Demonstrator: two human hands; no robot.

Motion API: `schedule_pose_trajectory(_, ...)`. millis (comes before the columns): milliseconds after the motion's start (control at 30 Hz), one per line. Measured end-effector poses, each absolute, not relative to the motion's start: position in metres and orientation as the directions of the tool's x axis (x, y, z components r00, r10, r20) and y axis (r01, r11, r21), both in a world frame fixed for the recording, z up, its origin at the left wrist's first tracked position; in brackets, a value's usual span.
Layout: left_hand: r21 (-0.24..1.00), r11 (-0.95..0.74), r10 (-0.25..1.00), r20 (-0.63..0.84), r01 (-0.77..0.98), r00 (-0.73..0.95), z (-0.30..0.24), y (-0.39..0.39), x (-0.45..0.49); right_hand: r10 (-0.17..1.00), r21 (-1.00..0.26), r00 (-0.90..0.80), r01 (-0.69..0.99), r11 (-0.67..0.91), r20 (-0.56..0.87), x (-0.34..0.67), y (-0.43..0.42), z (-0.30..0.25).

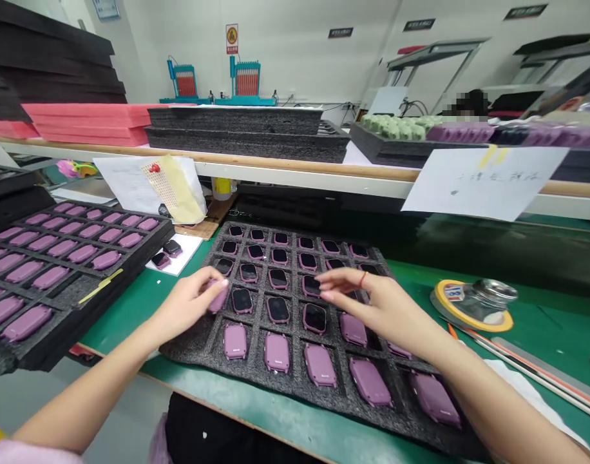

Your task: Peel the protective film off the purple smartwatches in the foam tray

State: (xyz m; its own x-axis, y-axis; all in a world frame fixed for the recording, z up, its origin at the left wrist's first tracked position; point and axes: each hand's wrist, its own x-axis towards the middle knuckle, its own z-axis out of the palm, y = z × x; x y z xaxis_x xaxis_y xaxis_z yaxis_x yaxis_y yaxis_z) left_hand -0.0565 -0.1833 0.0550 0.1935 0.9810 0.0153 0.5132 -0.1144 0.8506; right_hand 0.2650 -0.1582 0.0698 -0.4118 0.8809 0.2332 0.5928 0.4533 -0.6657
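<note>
A black foam tray (193, 340) lies on the green bench in front of me, its pockets filled with purple smartwatch bodies. In the far rows dark screens face up, like the watch body (278, 309) mid-tray; along the front row purple backs show, as on this watch body (276, 352). At the tray's left side, my left hand (186, 298) pinches a purple watch body (218, 299) between thumb and fingers, slightly above the pockets. My right hand (372, 298) hovers over the tray's right half, fingers stretched and thumb apart, with nothing visible in it.
A second foam tray (63, 316) of purple watch bodies stands on the left. Two watch bodies lie on white paper (186, 248) between the trays. To the right are a glass jar (493, 293), a yellow tape roll (440, 299) and long strips. A shelf (285, 171) crosses above the bench.
</note>
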Motion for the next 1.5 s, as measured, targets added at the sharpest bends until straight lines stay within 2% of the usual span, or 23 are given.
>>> schedule_pose_trajectory(100,0.793,-0.021,0.991,-0.065,0.609,0.119,0.052,-0.197,-0.077,0.837,-0.397,-0.531,0.746,0.535,0.13,0.273,-0.162,0.059)
schedule_pose_trajectory(167,0.692,-0.024,0.986,-0.102,0.721,0.131,0.053,-0.207,-0.082,0.825,-0.301,-0.555,0.773,0.559,0.107,0.268,-0.165,0.051)
schedule_pose_trajectory(233,0.569,-0.083,0.981,-0.097,0.818,0.167,0.056,-0.214,-0.083,0.825,-0.27,-0.556,0.784,0.559,0.094,0.26,-0.167,0.047)
schedule_pose_trajectory(300,0.467,-0.157,0.982,-0.017,0.87,0.186,0.06,-0.217,-0.084,0.822,-0.233,-0.565,0.793,0.563,0.065,0.252,-0.167,0.049)
schedule_pose_trajectory(367,0.398,-0.197,0.98,0.095,0.896,0.173,0.063,-0.214,-0.085,0.814,-0.204,-0.58,0.794,0.572,0.027,0.245,-0.165,0.057)
schedule_pose_trajectory(433,0.368,-0.188,0.979,0.147,0.91,0.143,0.063,-0.207,-0.086,0.8,-0.197,-0.6,0.784,0.589,0.004,0.239,-0.162,0.068)
schedule_pose_trajectory(600,0.396,-0.187,0.982,0.065,0.899,0.176,0.048,-0.179,-0.087,0.743,-0.232,-0.669,0.721,0.653,0.011,0.214,-0.155,0.081)
schedule_pose_trajectory(767,0.437,-0.206,0.973,-0.006,0.876,0.231,0.058,-0.162,-0.086,0.686,-0.256,-0.725,0.675,0.691,-0.059,0.192,-0.145,0.068)
schedule_pose_trajectory(900,0.46,-0.231,0.967,0.012,0.858,0.254,0.071,-0.162,-0.066,0.701,-0.264,-0.711,0.688,0.676,-0.057,0.191,-0.142,0.061)
schedule_pose_trajectory(1133,0.448,-0.272,0.954,0.013,0.852,0.298,0.053,-0.165,-0.025,0.721,-0.33,-0.693,0.687,0.647,-0.028,0.197,-0.148,0.057)
schedule_pose_trajectory(1500,0.556,-0.342,0.847,-0.166,0.758,0.504,0.073,-0.151,-0.027,0.736,-0.408,-0.677,0.666,0.624,0.019,0.201,-0.15,0.05)
